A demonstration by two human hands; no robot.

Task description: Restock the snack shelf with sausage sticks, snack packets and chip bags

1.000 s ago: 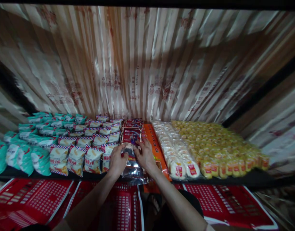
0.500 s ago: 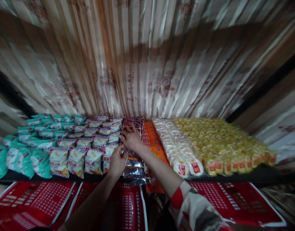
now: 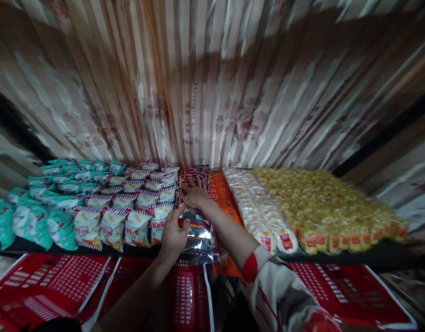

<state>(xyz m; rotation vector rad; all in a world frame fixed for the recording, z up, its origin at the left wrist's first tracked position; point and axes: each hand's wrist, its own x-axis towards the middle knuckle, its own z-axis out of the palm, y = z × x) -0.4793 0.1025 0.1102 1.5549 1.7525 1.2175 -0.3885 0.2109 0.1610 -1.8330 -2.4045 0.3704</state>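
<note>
A row of shiny dark brown packets (image 3: 198, 240) lies on the shelf in the middle of the head view. My right hand (image 3: 194, 193) rests flat on the rear part of this row, fingers spread. Closer to me, my left hand (image 3: 176, 230) is at the row's left edge, beside the striped-top snack bags (image 3: 138, 226). Its thumb stands apart from the fingers, and I see nothing held in it; some fingertips are hidden. Flat orange packets (image 3: 221, 191) lie just right of the brown ones, partly covered by my right forearm.
Teal snack bags (image 3: 62, 228) fill the shelf's left end. To the right stand white round wrapped snacks (image 3: 287, 242) and many yellow wrapped packs (image 3: 323, 198). Red perforated baskets (image 3: 49, 286) are below the shelf's front edge (image 3: 371, 260). A pleated printed sheet (image 3: 212, 92) hangs behind.
My left hand has shifted slightly right and its thumb has moved away from the fingers. My right hand stays spread on the brown packets. The view has shifted slightly.
</note>
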